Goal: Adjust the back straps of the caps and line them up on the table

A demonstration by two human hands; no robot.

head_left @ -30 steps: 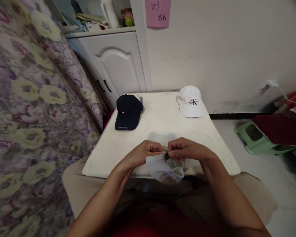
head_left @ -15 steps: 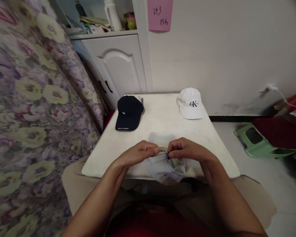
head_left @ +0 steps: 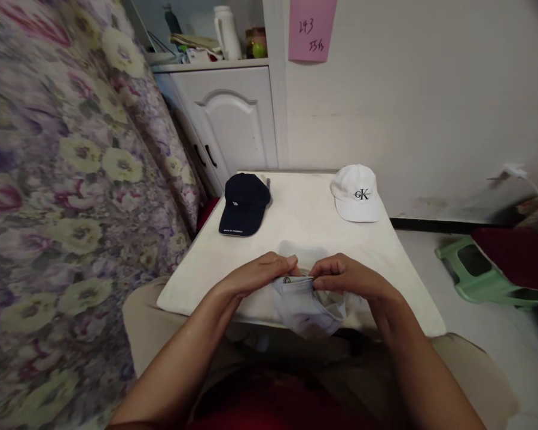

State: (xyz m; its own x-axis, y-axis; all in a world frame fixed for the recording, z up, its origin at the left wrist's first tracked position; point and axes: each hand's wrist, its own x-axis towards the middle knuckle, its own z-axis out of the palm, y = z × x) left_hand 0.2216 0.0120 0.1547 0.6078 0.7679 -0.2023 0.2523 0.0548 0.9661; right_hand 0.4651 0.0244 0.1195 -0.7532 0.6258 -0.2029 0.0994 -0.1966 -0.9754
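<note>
My left hand (head_left: 255,276) and my right hand (head_left: 347,278) both pinch the back strap of a pale grey cap (head_left: 305,306) held at the near edge of a small white table (head_left: 305,221). A small metal buckle shows between my fingertips. The cap hangs over the table edge toward my lap. A navy cap (head_left: 244,203) lies at the table's far left. At the far right rests a white cap (head_left: 357,193) with a dark logo.
A floral-covered bed or sofa (head_left: 58,179) fills the left side. A white cabinet (head_left: 233,119) stands behind the table, with bottles on top. A pink note (head_left: 311,28) hangs on the wall. A green stool (head_left: 479,275) stands on the floor at right.
My hands have shifted slightly on the strap, and the buckle now shows between the fingertips. The camera has turned a little to the left.
</note>
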